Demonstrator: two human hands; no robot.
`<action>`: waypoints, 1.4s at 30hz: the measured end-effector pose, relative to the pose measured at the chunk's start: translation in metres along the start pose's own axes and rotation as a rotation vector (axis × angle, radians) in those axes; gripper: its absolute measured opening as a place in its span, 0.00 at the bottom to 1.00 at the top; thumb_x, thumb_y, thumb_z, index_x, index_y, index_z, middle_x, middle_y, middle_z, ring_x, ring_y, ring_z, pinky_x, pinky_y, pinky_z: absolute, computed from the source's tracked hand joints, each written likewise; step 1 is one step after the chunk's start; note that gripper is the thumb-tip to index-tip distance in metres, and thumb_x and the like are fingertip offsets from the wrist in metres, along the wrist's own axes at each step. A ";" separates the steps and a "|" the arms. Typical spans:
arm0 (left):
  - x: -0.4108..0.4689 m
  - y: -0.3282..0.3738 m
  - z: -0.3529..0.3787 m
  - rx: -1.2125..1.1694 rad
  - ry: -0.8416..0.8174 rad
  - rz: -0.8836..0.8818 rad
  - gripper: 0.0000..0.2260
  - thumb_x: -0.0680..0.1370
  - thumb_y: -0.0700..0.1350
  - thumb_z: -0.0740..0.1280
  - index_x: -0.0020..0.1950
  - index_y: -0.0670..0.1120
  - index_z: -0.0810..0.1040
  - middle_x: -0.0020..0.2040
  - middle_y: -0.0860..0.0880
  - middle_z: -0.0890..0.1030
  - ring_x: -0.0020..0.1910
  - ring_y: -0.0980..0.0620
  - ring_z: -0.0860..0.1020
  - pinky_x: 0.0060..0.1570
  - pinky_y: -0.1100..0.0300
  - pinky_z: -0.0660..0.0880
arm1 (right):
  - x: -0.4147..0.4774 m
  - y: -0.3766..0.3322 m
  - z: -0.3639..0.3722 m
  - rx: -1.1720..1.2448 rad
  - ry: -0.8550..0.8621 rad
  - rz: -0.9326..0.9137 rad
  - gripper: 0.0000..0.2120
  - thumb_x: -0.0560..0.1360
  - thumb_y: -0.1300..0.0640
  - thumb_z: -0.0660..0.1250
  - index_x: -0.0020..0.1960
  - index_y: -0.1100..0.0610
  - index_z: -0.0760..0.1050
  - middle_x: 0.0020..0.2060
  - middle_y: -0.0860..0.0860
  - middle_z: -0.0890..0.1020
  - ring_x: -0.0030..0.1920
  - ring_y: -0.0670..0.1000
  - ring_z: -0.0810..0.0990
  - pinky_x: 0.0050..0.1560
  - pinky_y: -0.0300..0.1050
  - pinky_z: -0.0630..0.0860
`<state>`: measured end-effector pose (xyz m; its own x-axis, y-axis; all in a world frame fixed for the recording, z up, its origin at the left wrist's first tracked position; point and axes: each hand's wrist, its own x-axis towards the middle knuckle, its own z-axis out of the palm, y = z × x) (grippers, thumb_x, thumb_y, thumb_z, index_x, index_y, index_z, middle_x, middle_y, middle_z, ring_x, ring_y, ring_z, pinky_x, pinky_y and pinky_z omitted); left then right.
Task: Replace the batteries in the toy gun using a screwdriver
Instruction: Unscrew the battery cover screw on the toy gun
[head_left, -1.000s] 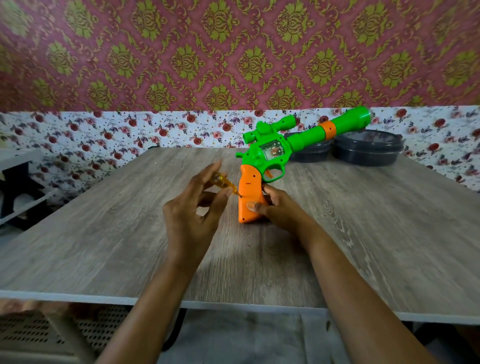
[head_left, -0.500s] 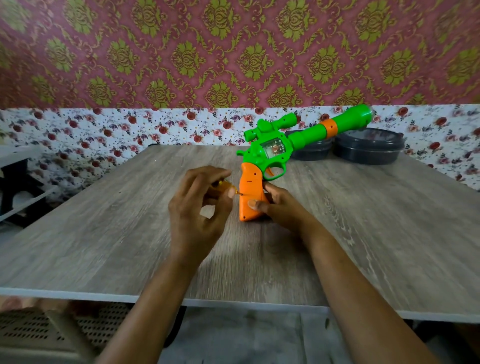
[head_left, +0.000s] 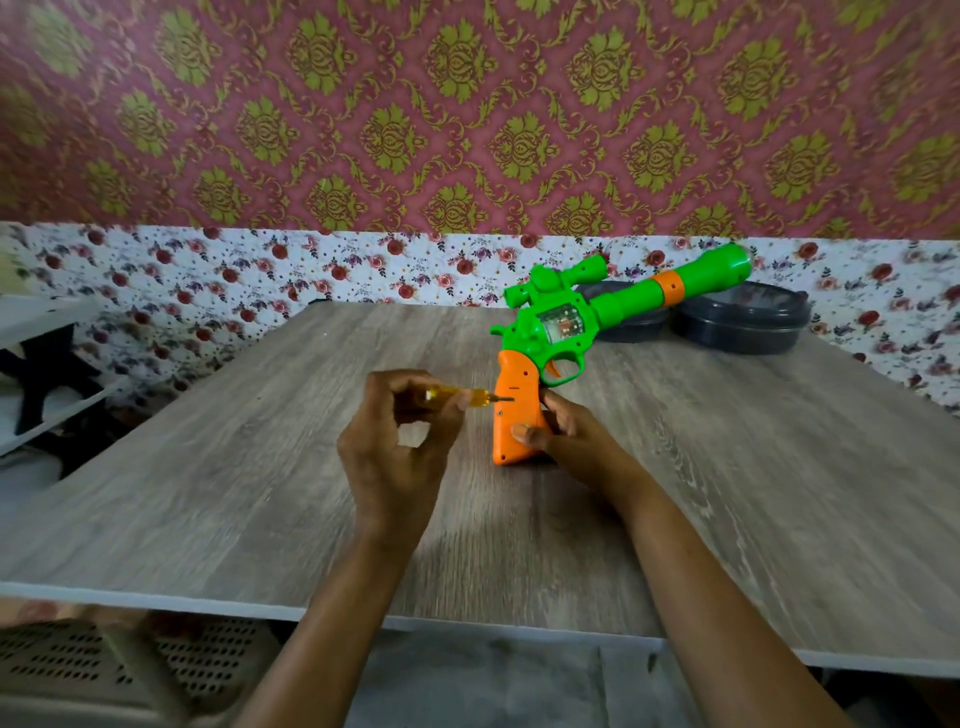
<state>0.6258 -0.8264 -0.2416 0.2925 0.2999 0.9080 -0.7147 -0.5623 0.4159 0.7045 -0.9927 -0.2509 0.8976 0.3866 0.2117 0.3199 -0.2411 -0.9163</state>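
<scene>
Your left hand (head_left: 395, 457) now pinches the yellow screwdriver (head_left: 457, 397), levelled since a second ago, its tip meeting the orange grip of the toy gun (head_left: 566, 327). Your right hand (head_left: 566, 436) grips that gun upright on the table (head_left: 260, 493). Unscrewing can likely begin.

Left grip (head_left: 396, 457) curls into a pinch; right grip (head_left: 571, 441), partly hidden, seems clasped, thumb forward.

Nothing readable here tbh. Green-and-orange plastic toy gun (head_left: 566, 332): no brand, no label legible. Yellow clear-handled screwdriver (head_left: 452, 397): no markings made out. Red-and-gold patterned wallpaper (head_left: 260, 130): ornaments only.
</scene>
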 end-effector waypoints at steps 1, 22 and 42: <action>0.002 0.000 0.000 -0.038 0.038 -0.049 0.10 0.76 0.55 0.65 0.48 0.50 0.70 0.43 0.59 0.78 0.41 0.65 0.78 0.41 0.69 0.76 | -0.001 0.000 0.000 0.021 0.000 -0.009 0.18 0.75 0.64 0.65 0.63 0.53 0.69 0.57 0.54 0.79 0.56 0.49 0.78 0.57 0.39 0.75; 0.053 -0.061 0.068 -0.678 -0.328 -1.634 0.13 0.78 0.31 0.52 0.40 0.37 0.74 0.26 0.43 0.80 0.27 0.48 0.80 0.24 0.63 0.76 | 0.051 -0.031 0.002 -0.736 0.301 -0.094 0.30 0.69 0.58 0.68 0.70 0.54 0.66 0.58 0.59 0.79 0.57 0.62 0.77 0.55 0.51 0.74; 0.037 -0.071 0.069 -0.866 -0.208 -1.661 0.15 0.76 0.27 0.50 0.40 0.36 0.74 0.26 0.43 0.80 0.34 0.48 0.78 0.30 0.60 0.79 | 0.041 -0.028 0.025 -1.306 0.425 -0.531 0.35 0.54 0.56 0.79 0.61 0.51 0.77 0.37 0.47 0.82 0.30 0.48 0.80 0.22 0.34 0.66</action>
<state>0.7314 -0.8280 -0.2340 0.9454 -0.0654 -0.3192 0.2776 0.6746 0.6840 0.7250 -0.9477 -0.2248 0.5361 0.4555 0.7107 0.4667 -0.8615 0.2001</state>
